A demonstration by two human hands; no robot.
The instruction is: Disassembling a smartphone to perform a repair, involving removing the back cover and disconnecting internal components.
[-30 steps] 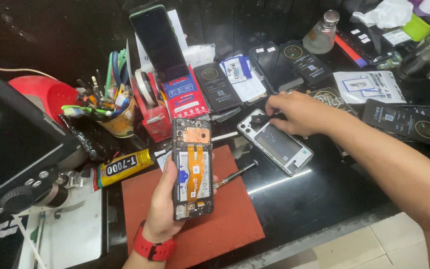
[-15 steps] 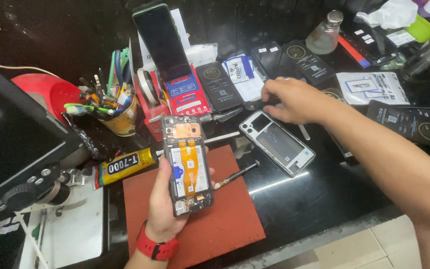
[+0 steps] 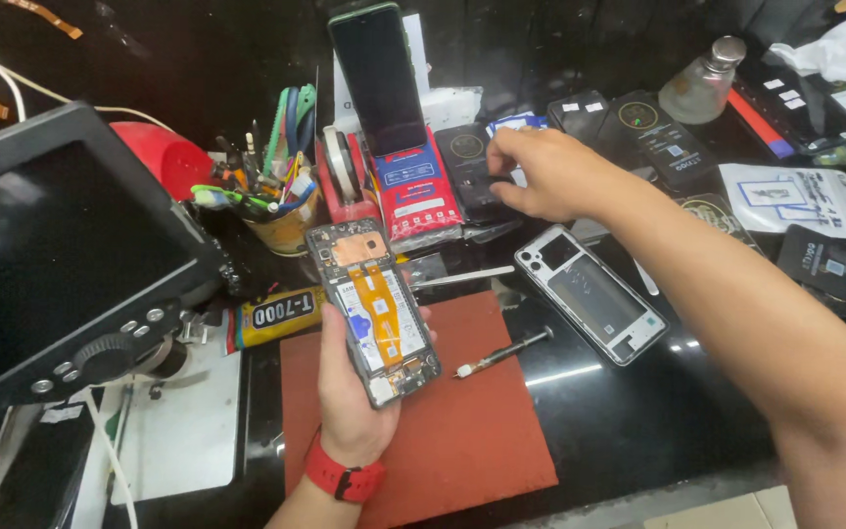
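Observation:
My left hand [image 3: 350,402], with a red band on the wrist, holds an opened phone [image 3: 372,309] upright over a red mat [image 3: 443,411]; its orange flex cable and copper patch face me. My right hand [image 3: 545,171] reaches across to the back of the bench, fingers pinched over a dark flat phone part [image 3: 477,171] beside a red and blue packet [image 3: 413,191]. Whether it grips anything there I cannot tell. A detached phone back cover [image 3: 594,304] lies inside-up on the black bench under my right forearm.
A small screwdriver [image 3: 501,353] lies at the mat's edge. A glue tube [image 3: 271,313], a cup of tools [image 3: 281,211], a tape dispenser [image 3: 345,176] and a standing phone [image 3: 379,78] sit behind. A black monitor [image 3: 61,264] fills the left. Packets and a glass bottle [image 3: 702,83] lie at right.
My right hand left the back cover and moved left and back toward the dark parts by the red packet. My left hand lowered the opened phone slightly and tilted it.

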